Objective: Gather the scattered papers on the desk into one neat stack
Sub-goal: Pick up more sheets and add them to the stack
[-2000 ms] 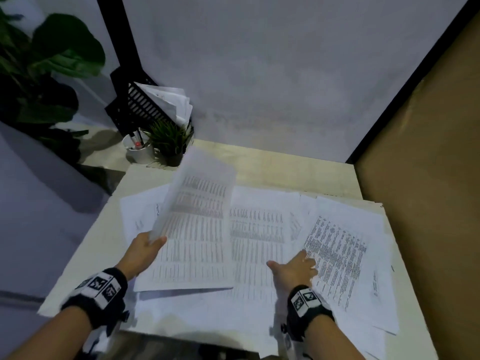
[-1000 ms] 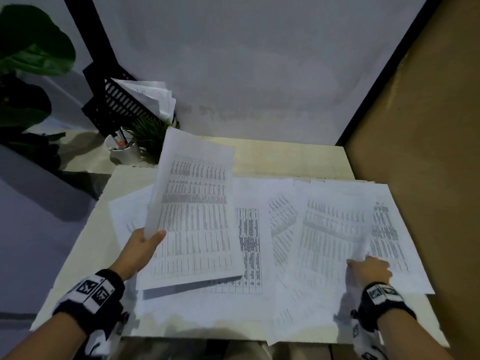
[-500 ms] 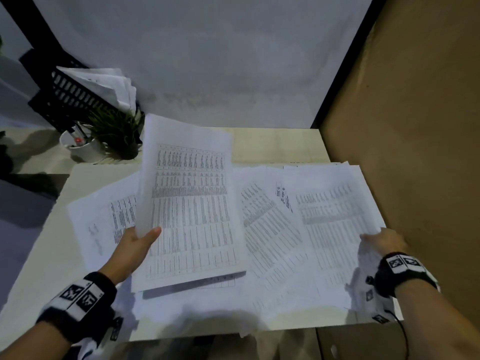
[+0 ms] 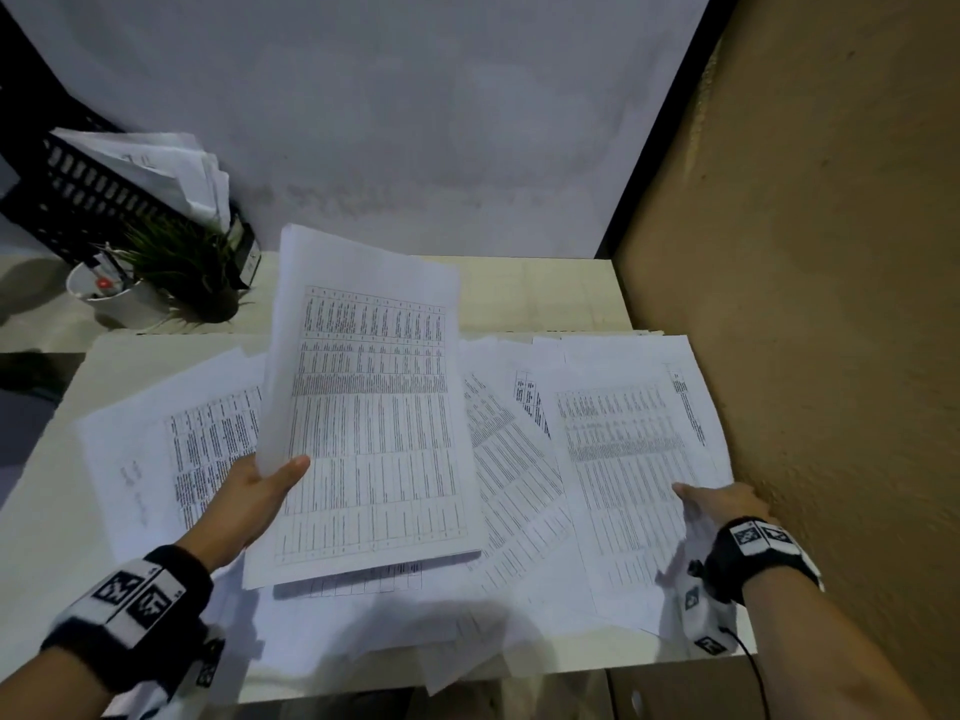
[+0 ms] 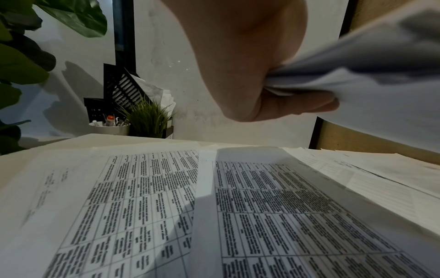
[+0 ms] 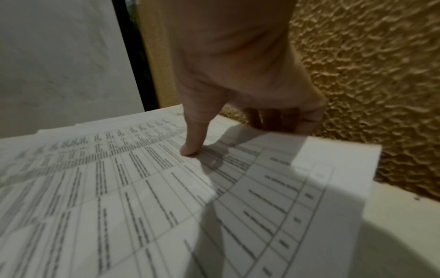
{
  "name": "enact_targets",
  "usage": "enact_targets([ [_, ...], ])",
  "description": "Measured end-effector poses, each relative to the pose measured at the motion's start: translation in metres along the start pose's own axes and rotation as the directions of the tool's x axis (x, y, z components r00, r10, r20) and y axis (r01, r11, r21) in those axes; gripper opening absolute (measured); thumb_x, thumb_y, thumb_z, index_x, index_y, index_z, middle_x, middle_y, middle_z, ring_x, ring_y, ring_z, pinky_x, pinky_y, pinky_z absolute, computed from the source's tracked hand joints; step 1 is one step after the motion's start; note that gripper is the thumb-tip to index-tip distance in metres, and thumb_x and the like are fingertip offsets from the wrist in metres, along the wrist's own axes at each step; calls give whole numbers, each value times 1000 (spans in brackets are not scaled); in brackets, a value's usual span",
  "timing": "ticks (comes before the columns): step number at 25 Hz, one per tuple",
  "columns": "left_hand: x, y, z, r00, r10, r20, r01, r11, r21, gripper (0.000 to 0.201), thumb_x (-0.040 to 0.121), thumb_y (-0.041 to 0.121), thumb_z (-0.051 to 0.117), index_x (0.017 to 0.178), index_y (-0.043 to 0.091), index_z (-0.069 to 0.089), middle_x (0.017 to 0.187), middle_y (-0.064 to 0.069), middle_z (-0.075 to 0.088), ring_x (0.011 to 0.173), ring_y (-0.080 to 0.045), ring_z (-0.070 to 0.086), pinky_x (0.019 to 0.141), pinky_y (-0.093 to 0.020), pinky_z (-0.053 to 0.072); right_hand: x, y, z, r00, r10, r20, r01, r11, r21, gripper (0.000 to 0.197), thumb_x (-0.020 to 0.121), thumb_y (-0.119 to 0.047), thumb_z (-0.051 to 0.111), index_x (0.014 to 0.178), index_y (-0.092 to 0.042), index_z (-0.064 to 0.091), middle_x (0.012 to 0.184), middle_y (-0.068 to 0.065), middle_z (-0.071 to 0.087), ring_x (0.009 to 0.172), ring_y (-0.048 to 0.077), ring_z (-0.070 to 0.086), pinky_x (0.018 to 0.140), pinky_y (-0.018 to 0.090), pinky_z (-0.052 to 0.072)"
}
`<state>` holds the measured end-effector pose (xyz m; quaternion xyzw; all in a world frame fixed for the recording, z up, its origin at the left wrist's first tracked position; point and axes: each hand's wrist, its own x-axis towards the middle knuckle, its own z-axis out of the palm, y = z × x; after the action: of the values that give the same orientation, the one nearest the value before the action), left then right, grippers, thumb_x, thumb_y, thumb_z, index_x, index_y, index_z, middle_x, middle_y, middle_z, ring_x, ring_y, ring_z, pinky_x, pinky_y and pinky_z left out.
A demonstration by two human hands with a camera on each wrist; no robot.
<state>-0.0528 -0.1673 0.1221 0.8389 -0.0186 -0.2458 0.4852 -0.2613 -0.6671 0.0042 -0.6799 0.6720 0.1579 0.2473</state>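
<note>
The pale wooden table (image 4: 540,293) fills the view, and it's carpeted in loose white printed sheets of paper (image 4: 519,480) fanned from 9 o'clock across to 3 o'clock, none of them squared up. Over at 3 o'clock, hard against the brown textured wall (image 4: 831,304), lies the rightmost printed table sheet (image 4: 628,459), long axis running roughly 12 to 6. Raised at centre is the gathered bundle of white printed pages (image 4: 369,407), tilted up off the table, long axis also near 12 to 6. The left hand (image 4: 249,496) has it, thumb on top and fingers (image 5: 297,105) curled beneath, pinching several sheets at the bundle's left edge. The right hand (image 4: 722,504) sits on the rightmost sheet's right margin; the wrist view shows one extended finger pressing down on the print while the other fingers (image 6: 307,118) curl at the paper's edge, whether under it I cannot tell. So the right hand is the nearer one, and that sheet must travel toward 9 o'clock to meet the bundle. Up at 10 o'clock, a black slotted file tray (image 4: 88,200), a small green potted plant (image 4: 182,267) and a white pen cup (image 4: 119,298).
</note>
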Motion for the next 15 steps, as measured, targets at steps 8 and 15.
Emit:
enact_targets([
  [8, 7, 1, 6, 999, -7, 33, 8, 999, -33, 24, 90, 25, 52, 75, 9, 43, 59, -5, 29, 54, -14, 31, 53, -27, 28, -79, -28, -13, 988, -133, 73, 129, 990, 59, 75, 75, -32, 74, 132, 3, 40, 135, 25, 47, 117, 41, 50, 90, 43, 48],
  [15, 3, -4, 7, 1000, 2, 29, 0, 999, -51, 32, 91, 21, 51, 64, 11, 37, 50, 1, 25, 37, -5, 27, 41, -18, 25, -122, -53, 27, 993, -122, 0, 119, 971, 208, 72, 72, -19, 77, 127, 5, 38, 126, 28, 52, 110, 39, 56, 87, 43, 51],
])
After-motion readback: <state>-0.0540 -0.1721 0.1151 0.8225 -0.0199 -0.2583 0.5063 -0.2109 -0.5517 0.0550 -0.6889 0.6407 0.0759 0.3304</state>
